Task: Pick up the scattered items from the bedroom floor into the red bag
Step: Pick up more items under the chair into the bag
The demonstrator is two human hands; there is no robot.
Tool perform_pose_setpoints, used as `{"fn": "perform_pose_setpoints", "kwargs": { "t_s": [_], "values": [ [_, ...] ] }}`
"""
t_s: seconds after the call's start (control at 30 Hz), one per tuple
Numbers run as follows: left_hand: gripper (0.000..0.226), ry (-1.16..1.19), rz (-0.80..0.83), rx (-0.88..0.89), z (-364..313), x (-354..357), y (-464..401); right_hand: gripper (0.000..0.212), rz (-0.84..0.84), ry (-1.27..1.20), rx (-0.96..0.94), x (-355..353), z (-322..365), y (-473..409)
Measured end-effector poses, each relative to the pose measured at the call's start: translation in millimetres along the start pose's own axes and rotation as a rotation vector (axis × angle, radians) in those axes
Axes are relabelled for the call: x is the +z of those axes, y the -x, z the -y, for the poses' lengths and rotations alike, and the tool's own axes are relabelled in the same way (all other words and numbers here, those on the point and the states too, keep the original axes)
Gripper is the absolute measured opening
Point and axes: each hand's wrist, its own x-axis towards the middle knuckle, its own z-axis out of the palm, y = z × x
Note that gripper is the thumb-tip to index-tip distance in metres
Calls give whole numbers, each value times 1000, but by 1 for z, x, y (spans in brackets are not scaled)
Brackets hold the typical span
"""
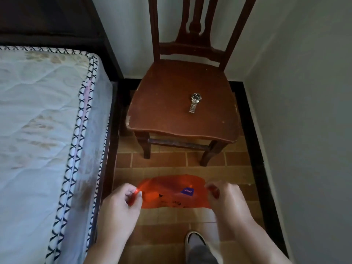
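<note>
Hands, left hand [124,199] at 9 o'clock and right hand [225,195] at 3, pinch the red bag [171,191] stretched open between them.

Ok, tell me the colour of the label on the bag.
Blue label on the red bag, clearest in the head view.

Narrow strip of brown tiled floor [171,161]: quilted pale mattress [38,130] left, grey wall [304,130] right, dark wooden chair [181,96] blocking far end.
</note>
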Motion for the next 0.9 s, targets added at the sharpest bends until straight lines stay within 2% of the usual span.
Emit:
{"fn": "perform_pose_setpoints", "kwargs": {
  "t_s": [0.37,0.47,0.53,0.73,0.9],
  "values": [
    [16,42,-69,65,82,106,-32,19,-74,152,-291,116,-81,-58],
    [16,42,-87,158,86,125,-29,17,-131,120,-372,149,-94,-71],
    [14,-29,-91,288,91,137,-30,17,-169,90,-409,169,-101,-77],
    [33,-206,-56,567,108,167,-51,13,-276,154,-461,221,-134,-92],
    [36,-303,67,599,122,185,-46,26,-279,243,-405,264,-161,-99]
  ]
}}
